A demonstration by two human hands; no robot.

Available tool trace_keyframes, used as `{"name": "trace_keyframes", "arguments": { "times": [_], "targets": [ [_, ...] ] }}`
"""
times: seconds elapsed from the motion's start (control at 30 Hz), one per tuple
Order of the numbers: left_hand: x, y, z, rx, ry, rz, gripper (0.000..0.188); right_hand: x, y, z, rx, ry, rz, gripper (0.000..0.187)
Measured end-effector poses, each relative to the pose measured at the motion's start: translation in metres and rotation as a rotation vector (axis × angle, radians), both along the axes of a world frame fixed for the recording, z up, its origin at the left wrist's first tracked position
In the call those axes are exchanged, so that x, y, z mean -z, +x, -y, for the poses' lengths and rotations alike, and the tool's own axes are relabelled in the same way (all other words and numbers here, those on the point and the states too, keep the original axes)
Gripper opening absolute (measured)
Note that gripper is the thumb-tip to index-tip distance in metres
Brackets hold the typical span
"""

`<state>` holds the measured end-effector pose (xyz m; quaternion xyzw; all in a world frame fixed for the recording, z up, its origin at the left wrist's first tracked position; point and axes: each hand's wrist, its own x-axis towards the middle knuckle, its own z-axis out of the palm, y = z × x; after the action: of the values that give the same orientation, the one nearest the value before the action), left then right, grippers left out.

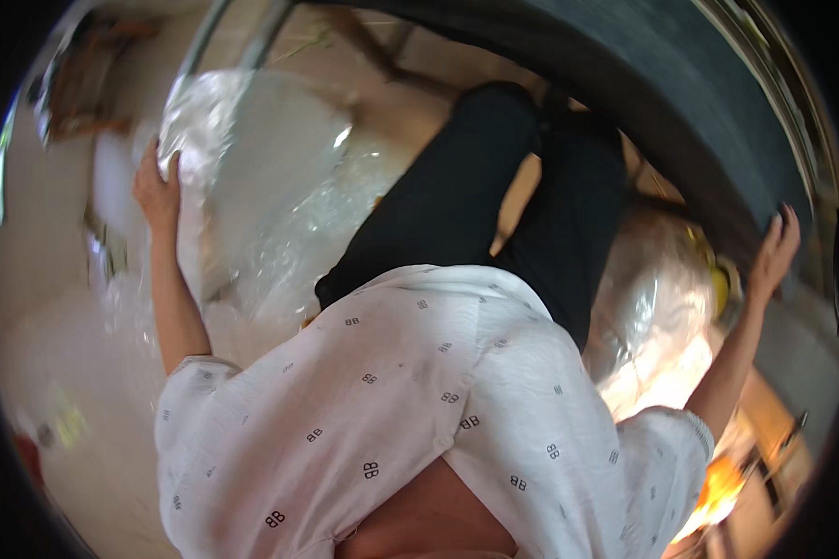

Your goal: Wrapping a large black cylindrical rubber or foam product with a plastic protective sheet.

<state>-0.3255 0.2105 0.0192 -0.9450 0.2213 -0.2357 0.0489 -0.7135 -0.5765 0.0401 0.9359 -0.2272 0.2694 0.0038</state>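
My left hand (pixel 158 191) is out at the far left, thumb and fingers apart, beside the bright edge of a large clear plastic sheet or bag (pixel 205 140). Its fingertips meet or nearly meet the plastic; whether they touch it cannot be made out. On the far right, my right hand (pixel 776 253) lies with fingers stretched out against the edge of a dark grey covered surface (pixel 708 102). Nothing shows in its grasp. Both arms are spread wide of my white patterned shirt.
Metal bars (pixel 268 33) rise behind the plastic. More crinkled clear plastic (pixel 643 279) lies right of my dark trousers (pixel 429 200), near a round yellowish object (pixel 721 284). Wooden legs (pixel 364 42) stand under the dark surface. A glowing orange patch (pixel 718 489) is at lower right.
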Motion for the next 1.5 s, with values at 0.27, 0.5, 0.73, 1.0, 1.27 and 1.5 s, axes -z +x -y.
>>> {"name": "trace_keyframes", "arguments": {
  "times": [0.27,0.5,0.73,1.0,1.27,1.5],
  "targets": [
    [0.002,0.027,0.247,0.513,-0.302,-0.021,0.038,0.002,-0.124,-0.05,0.239,0.06,-0.075,0.03],
    [-0.009,0.124,0.317,0.514,-0.495,-0.12,0.033,-0.043,-0.014,-0.05,0.044,0.277,0.244,0.019],
    [-0.01,0.166,0.352,0.168,-0.454,-0.117,0.031,-0.038,0.158,0.021,-0.041,0.236,0.34,0.026],
    [-0.013,0.162,0.355,0.151,-0.437,-0.127,0.029,-0.024,0.241,0.069,0.211,0.236,0.056,0.036],
    [-0.007,0.171,0.351,0.193,-0.444,-0.104,0.028,-0.03,0.243,0.065,0.127,0.164,-0.108,0.027],
    [-0.008,0.165,0.35,0.206,-0.469,-0.122,0.026,-0.022,0.229,0.044,-0.065,-0.051,0.196,0.019]
  ]
}}
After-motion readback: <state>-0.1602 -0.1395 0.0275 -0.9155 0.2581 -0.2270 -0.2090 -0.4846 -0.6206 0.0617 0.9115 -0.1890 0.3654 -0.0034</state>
